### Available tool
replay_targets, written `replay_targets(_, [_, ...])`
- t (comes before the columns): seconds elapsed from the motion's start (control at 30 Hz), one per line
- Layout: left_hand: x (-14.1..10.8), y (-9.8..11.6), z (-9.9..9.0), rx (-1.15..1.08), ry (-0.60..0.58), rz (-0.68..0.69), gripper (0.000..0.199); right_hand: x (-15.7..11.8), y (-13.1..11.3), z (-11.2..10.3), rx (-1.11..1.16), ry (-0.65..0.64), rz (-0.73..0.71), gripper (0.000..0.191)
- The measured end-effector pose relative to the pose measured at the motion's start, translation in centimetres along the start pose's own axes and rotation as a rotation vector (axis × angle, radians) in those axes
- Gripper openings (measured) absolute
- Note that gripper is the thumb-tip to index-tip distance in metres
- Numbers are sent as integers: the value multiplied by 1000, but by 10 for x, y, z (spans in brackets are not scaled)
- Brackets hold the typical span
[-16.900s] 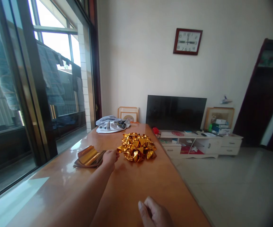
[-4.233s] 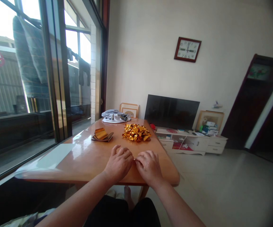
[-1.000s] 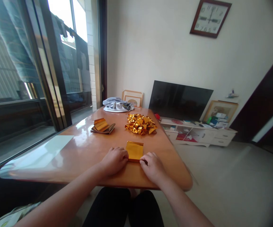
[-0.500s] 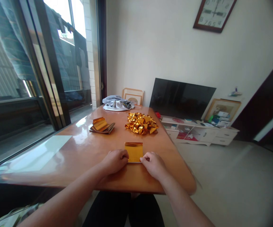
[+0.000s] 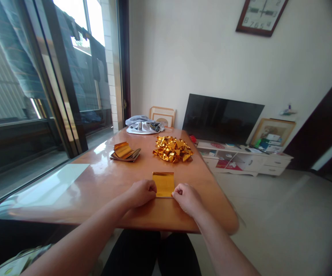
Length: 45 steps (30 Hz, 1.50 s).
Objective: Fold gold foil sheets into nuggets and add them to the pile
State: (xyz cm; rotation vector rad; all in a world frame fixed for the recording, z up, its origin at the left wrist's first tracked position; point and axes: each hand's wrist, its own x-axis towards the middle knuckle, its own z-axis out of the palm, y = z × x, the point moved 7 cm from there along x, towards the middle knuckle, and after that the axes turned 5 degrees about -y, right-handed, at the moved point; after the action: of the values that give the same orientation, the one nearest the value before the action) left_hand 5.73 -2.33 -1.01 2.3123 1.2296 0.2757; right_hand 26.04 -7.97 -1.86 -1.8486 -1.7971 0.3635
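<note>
A square gold foil sheet [image 5: 165, 185] lies on the table between my hands. My left hand [image 5: 144, 191] pinches its lower left edge, fingers curled. At the lower right corner, my right hand [image 5: 184, 196] holds the sheet between thumb and fingers. Beyond it sits a heap of folded shiny gold pieces [image 5: 173, 149]. To the left of the heap lies a stack of foil sheets [image 5: 125, 152], its top sheet curled upward.
The glossy brown table [image 5: 102, 191] narrows away from me. Bundled grey cloth [image 5: 144, 125] rests at its far end near picture frames [image 5: 162, 115]. A television [image 5: 221, 119] stands on a white cabinet [image 5: 253, 163] at the right. Glass doors line the left.
The view has shifted slightly. Both hands remain at the sheet's lower edge, with no clear change in their hold.
</note>
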Motion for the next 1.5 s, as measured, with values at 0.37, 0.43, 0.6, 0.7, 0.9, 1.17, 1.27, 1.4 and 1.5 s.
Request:
replay_targets(0.37, [-4, 11, -4, 125, 31, 37, 25, -1, 0, 1, -8, -10, 22, 11])
replay_targets(0.43, [-8, 20, -8, 176, 68, 83, 31, -1, -1, 0, -13, -13, 23, 10])
replay_targets(0.6, [-20, 55, -3, 423, 90, 331, 38, -2, -2, -1, -27, -6, 14, 9])
replay_targets(0.7, [-23, 66, 7, 511, 52, 423, 30, -4, -3, -1, -34, 4, 5, 8])
replay_targets(0.9, [-24, 72, 16, 588, 8, 489, 27, -5, -3, -2, -44, 18, -10, 9])
replay_targets(1.17, [-31, 81, 21, 559, -21, 430, 23, -6, -1, -1, -63, 23, -14, 7])
replay_targets(1.27, [-34, 83, 21, 572, -12, 424, 22, -6, 0, -1, -79, 29, -12, 5])
replay_targets(1.4, [-37, 81, 20, 590, 1, 430, 23, -9, -2, -5, -110, 48, -22, 10])
replay_targets(1.5, [-37, 79, 21, 597, 14, 440, 24, -20, -11, -10, -142, 67, -56, 24])
